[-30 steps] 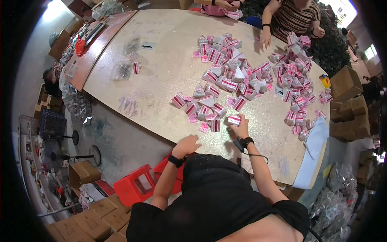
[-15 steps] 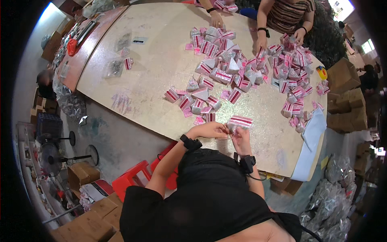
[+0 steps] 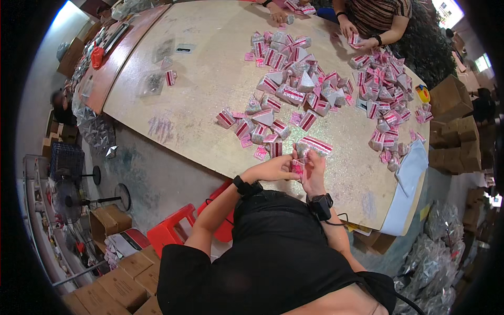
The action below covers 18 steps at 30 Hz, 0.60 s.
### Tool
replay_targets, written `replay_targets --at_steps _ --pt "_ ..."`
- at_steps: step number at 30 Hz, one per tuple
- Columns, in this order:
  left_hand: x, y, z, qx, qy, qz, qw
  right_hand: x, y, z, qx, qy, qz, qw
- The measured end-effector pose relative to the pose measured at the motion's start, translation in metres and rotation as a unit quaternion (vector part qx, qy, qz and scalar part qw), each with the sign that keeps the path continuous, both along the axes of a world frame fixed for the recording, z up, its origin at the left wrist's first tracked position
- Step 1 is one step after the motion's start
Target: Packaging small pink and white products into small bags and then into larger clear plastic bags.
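My right hand is closed round a cake-slice-shaped piece, white and glittery with dark red stripes on its side. Close against it on the left, my left hand pinches a small pink tag between its fingertips. The tag lies just below the piece, between both hands; whether a string joins them is too small to tell. Both hands are over the table's near edge. Just beyond my left hand stands another striped slice, near a loose pink tag.
Many similar slices and pink tags lie heaped across the table. Across it, a co-worker's hands hold one slice; another person's hand is at the far edge. A red stool stands left of me, a yellow tape dispenser at right.
The pink tag has come into view between my hands, and my fingers have shifted on the slice. The co-worker across has lifted a slice from the heap; the other person's hand has moved back.
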<state>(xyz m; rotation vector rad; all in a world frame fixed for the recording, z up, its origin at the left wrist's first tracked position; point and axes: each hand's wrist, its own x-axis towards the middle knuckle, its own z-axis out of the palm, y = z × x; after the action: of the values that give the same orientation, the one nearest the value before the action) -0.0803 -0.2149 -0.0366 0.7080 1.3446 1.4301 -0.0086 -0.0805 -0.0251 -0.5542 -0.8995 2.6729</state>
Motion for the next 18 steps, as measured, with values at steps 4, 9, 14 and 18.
replay_targets --at_steps 4,9,14,18 --pt "-0.002 -0.005 0.008 -0.043 -0.056 0.037 0.997 -0.002 0.005 -0.019 0.013 0.015 -0.012 1.0" --pt "-0.011 -0.029 0.016 0.013 -0.005 0.282 0.959 -0.004 0.008 -0.007 0.111 0.016 -0.091 0.99" --pt "-0.008 -0.034 0.04 0.077 -0.173 0.361 0.913 0.01 -0.006 -0.018 0.291 0.044 0.017 0.956" --pt "-0.009 -0.029 0.054 0.183 -0.278 0.417 0.846 0.003 -0.007 -0.02 0.244 0.062 0.093 0.963"
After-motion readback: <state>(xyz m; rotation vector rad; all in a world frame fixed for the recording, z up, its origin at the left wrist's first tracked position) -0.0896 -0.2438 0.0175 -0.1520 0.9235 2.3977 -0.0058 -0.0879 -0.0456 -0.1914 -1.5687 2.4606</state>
